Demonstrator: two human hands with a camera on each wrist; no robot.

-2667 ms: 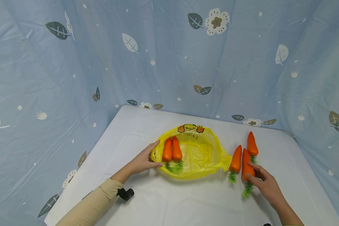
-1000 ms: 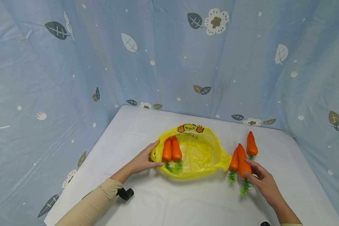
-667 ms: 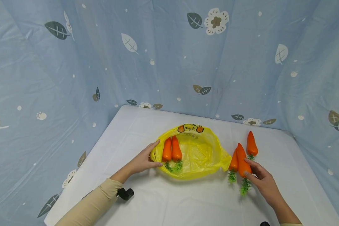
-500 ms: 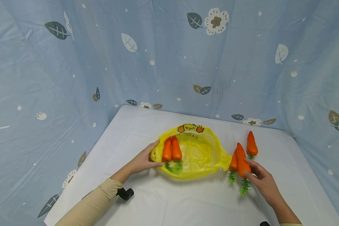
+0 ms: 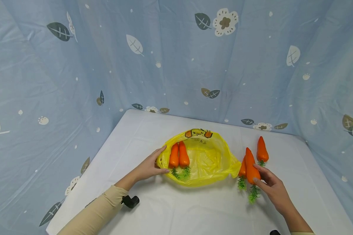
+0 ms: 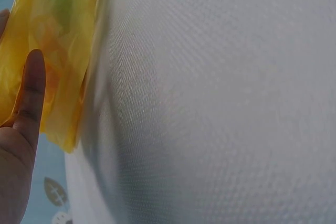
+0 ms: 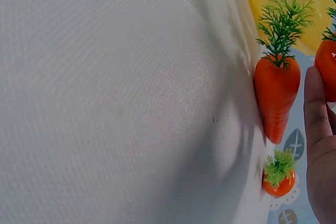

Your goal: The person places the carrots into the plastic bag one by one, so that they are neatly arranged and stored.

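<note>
A leaf-print blue curtain (image 5: 176,71) backs a white bench (image 5: 179,209) with a yellow bag (image 5: 194,182) on it.
The left hand (image 5: 148,167) grips the bag's left side; the right hand (image 5: 272,187) pinches an orange carrot (image 5: 252,169) above the bench, right of the bag, partly hiding a second carrot (image 5: 243,169); a third carrot (image 5: 262,150) lies farther back, two more carrots (image 5: 184,158) side by side inside the bag; a small black object (image 5: 132,201) sits nearer the camera than the left hand.
</note>
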